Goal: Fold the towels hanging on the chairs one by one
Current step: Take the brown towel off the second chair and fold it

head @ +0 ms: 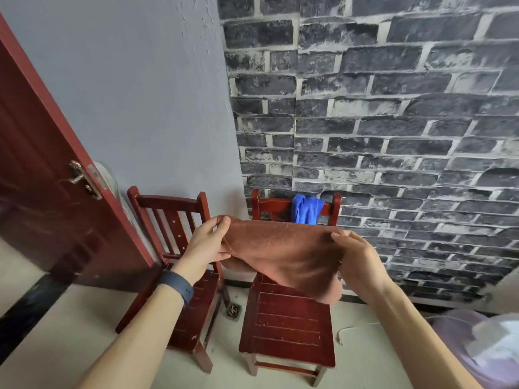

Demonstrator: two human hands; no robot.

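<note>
1. Stretching between the two grips in the head view, a brown towel (283, 254) is held up in the air. Its top edge is pulled nearly level, and its lower part sags down toward the right.
2. The towel's left corner is pinched by the left hand (206, 245), with thumb and fingers curled onto the cloth. A dark wristband (177, 286) is worn on that wrist.
3. The towel's right corner is gripped by the right hand (356, 262), with the fingers closed over the edge.
4. Just behind and above the held cloth, a blue towel (307, 209) is draped over the top rail of the right chair (286, 327). That chair's seat lies below the grips.
5. Behind the left grip, the left chair (179, 220) is set just beside a red door (50, 192).
6. Behind the right grip, a dark brick-patterned wall (393, 122) is seen.
</note>
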